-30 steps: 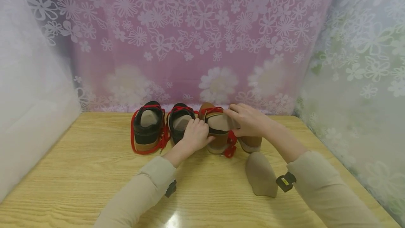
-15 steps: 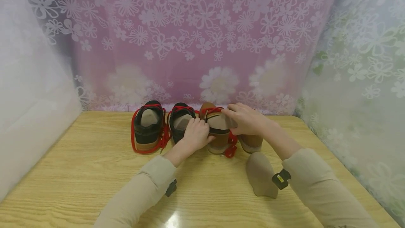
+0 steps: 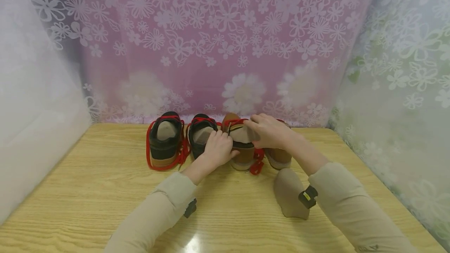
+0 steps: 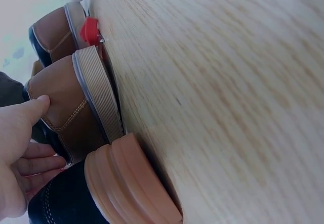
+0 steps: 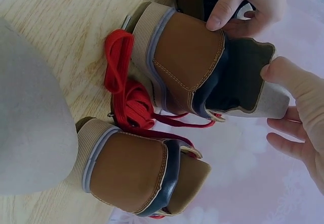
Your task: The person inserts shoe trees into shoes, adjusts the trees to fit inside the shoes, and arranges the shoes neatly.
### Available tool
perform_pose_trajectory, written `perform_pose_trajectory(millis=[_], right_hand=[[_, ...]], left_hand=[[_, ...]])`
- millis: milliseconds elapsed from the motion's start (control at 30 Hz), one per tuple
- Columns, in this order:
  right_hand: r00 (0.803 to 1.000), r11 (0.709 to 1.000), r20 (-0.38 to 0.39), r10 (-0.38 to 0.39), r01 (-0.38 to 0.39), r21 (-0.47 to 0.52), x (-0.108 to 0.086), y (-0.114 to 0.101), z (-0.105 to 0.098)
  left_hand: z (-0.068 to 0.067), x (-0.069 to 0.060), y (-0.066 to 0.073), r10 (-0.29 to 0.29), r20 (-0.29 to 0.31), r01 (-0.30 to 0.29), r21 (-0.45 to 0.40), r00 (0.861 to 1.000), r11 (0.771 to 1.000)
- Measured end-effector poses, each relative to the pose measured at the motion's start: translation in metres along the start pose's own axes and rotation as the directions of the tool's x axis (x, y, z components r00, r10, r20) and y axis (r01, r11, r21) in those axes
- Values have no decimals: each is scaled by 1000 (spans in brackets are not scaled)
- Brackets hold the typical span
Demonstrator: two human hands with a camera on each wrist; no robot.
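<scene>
My left hand holds the heel collar of a brown shoe, thumb on its side. In the left wrist view the other fingers reach between that shoe and a black shoe. My right hand pinches a grey-beige shoe insert between thumb and fingers. This insert is partly inside the brown shoe's opening; its front end is hidden. Another grey-beige insert lies on the table beneath my right forearm.
A second brown shoe stands to the right, partly behind my right hand. Two black shoes stand left, the outermost wrapped by a red lace. Red laces lie bunched between the brown shoes. A floral curtain hangs behind the wooden table.
My right hand has shifted slightly left with the insert, towards the brown shoe, and its forearm has followed. My left hand stays in place on the shoe.
</scene>
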State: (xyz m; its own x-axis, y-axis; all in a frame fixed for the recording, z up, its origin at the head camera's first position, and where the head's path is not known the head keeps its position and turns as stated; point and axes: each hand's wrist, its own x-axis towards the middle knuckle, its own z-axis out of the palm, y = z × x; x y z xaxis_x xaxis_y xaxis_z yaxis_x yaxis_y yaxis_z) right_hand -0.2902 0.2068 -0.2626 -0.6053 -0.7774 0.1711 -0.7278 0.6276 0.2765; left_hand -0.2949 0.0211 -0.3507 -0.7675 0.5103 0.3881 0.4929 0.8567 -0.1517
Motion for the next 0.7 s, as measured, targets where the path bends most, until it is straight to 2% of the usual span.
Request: perform_pose_trajectory(millis=[200, 700], right_hand=[[1000, 1000, 15, 6, -6, -21, 2, -2, 2], [1000, 998, -7, -15, 14, -55, 8, 0, 11]], left_hand=[[-1, 0, 0, 4, 5, -5, 17, 1000, 1000], [-1, 0, 0, 7, -9, -7, 26, 1000, 1000]])
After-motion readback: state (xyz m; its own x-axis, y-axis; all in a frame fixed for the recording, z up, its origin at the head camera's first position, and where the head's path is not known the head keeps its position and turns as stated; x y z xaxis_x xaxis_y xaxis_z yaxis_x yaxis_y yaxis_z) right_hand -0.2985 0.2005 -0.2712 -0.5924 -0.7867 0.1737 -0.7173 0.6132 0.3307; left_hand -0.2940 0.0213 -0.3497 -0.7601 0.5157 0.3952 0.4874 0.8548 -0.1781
